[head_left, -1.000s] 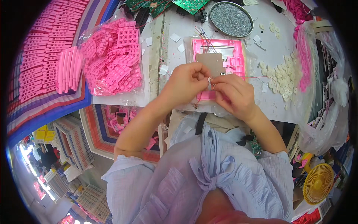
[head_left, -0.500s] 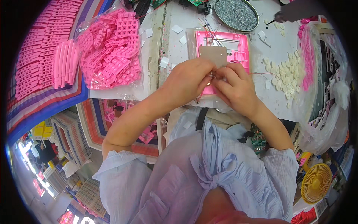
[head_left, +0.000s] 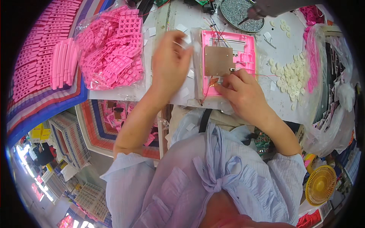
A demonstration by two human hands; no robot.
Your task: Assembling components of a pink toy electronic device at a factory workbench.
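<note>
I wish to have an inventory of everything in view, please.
Table: one, white, centre
Case: one, pink, on table
Board: one, brown, on case
Wires: several, mixed, case's far end
Parts bag: one, clear and pink, left
Strips: many, pink, far left
Cloth: one, red-white-blue, beneath strips
Dish: one, grey, table's far side
Metal bits: many, grey, in dish
Pointed tool: one, dark, above dish
Discs: many, white, right
Squares: several, white, across table
Grille: one, yellow, lower right
Clutter: uncounted, mixed, around the edges
Shirt: one, pale blue, bottom
Left hand: one, bare, left of case
Right hand: one, bare, on case
</note>
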